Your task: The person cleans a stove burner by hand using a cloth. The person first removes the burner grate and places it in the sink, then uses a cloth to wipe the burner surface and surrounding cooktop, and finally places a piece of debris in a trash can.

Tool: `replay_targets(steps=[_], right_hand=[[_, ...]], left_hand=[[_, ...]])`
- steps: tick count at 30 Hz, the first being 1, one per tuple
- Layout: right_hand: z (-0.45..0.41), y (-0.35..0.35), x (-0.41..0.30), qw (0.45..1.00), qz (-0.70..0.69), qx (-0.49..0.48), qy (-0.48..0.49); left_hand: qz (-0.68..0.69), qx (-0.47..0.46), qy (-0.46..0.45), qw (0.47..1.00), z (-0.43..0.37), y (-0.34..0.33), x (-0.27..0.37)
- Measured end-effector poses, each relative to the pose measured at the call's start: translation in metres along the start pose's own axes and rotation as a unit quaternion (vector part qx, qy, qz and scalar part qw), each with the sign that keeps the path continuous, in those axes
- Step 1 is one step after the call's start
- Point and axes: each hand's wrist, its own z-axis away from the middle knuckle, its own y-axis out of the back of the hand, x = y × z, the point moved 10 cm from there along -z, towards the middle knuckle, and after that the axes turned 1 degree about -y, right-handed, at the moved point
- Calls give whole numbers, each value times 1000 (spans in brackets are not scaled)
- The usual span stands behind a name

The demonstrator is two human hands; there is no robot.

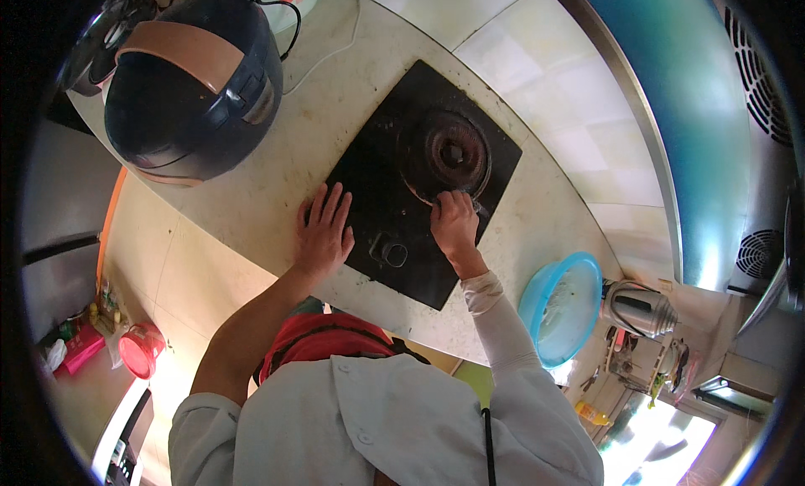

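A black glass-topped gas cooker (pixel 377 171) lies on the pale counter before me. Its round burner (pixel 443 149) looks rusty brown and has a dark cap in the middle. My left hand (pixel 324 231) rests flat on the cooker's left edge, fingers spread, holding nothing. Curled into a fist, my right hand (pixel 456 225) presses at the near rim of the burner. A small greyish item (pixel 480 208) shows at its fingers, mostly hidden, and I cannot tell what it is. The control knob (pixel 395 254) sits between my hands, towards me.
A dark rice cooker (pixel 188 96) with a brown handle stands on the counter (pixel 251 203) at the left. To the right are a blue plastic basin (pixel 531 310) and a steel kettle (pixel 644 307). A range hood (pixel 666 108) overhangs the tiled wall. On the floor stands a red bucket (pixel 139 354).
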Motion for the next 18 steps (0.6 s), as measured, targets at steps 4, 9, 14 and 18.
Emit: replay_targets(steps=[4, 9, 14, 18], right_hand=[[-24, -13, -31, 998, 16, 31, 43], [-92, -34, -33, 999, 15, -3, -47], [-21, -18, -26, 999, 4, -36, 7], [11, 11, 30, 994, 19, -67, -80]], left_hand=[[5, 3, -13, 1000, -2, 0, 5], [20, -7, -34, 999, -8, 4, 12], [13, -12, -32, 999, -4, 7, 5], [41, 22, -38, 998, -6, 12, 10]])
